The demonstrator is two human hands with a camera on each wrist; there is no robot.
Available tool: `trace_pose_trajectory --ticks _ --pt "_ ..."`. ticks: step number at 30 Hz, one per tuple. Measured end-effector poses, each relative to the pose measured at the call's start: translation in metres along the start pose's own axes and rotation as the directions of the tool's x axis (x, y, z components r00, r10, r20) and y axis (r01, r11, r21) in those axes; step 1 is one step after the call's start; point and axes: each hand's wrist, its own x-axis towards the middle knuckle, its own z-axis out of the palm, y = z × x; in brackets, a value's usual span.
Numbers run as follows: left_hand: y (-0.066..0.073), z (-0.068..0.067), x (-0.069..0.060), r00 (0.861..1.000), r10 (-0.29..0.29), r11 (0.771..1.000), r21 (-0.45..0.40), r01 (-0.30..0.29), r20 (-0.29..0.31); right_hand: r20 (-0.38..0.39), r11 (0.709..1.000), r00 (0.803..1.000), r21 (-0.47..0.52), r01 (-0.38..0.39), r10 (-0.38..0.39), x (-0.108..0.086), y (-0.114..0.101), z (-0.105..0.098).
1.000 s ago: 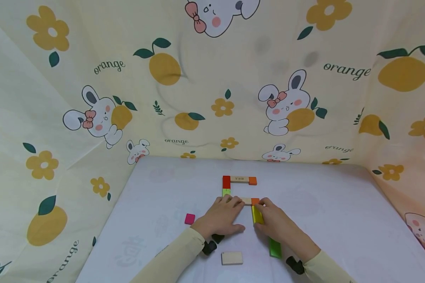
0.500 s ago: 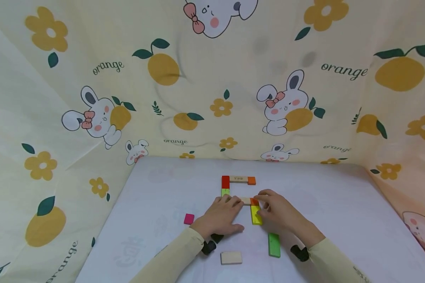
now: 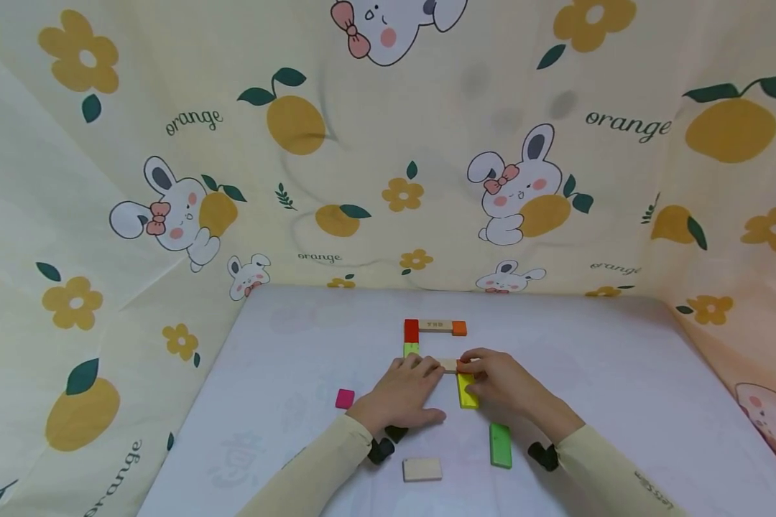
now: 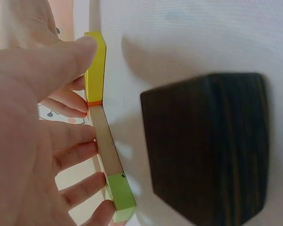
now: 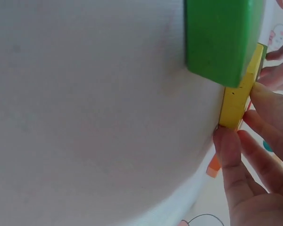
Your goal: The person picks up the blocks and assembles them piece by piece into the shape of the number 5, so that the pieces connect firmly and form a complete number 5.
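My left hand [image 3: 401, 395] lies flat with fingers spread, its fingertips touching the edge of a light-green block [image 4: 120, 190] and a plain wooden block [image 4: 107, 141]. Beyond it, my right hand [image 3: 504, 384] bends its fingers over the corner where the wooden block meets a small orange block and a yellow block [image 3: 468, 393]. The fingertips pinch the orange block and nearly hide it; the thumb is beside the yellow block. A red block [image 3: 411, 330], a lettered wooden block [image 3: 435, 326] and another orange block [image 3: 459, 328] continue the row behind.
A green block [image 3: 501, 445] lies below my right hand. A pale wooden block [image 3: 422, 469] lies in front, and a pink block [image 3: 345, 398] sits left of my left hand. A dark block [image 4: 205, 146] stands near my left wrist. Printed cloth [image 3: 362, 158] surrounds the white table [image 3: 284, 345].
My right hand has let go of the yellow block and shifted its fingers up onto the small orange block. My left hand has stayed in place.
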Motion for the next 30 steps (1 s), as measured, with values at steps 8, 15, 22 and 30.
trace_pose_trajectory --ticks 8,15,22,30 --pt "0.003 -0.001 0.001 1.000 0.005 1.000 0.017 -0.005 0.007 -0.014 1.000 1.000 0.000 0.021 -0.021 -0.002 0.005 0.003" --pt "0.003 -0.003 0.005 1.000 -0.009 1.000 0.016 0.009 -0.001 0.000 1.000 1.000 0.009 0.020 -0.020 0.001 0.009 0.005" --pt "0.008 -0.005 0.013 0.999 -0.034 0.999 -0.010 0.034 -0.015 0.029 0.999 1.000 0.041 0.010 -0.011 0.004 0.010 0.004" --pt "0.016 -0.004 0.011 0.991 -0.059 0.996 -0.071 0.051 -0.120 0.019 1.000 1.000 0.018 -0.014 0.014 0.004 0.010 0.004"
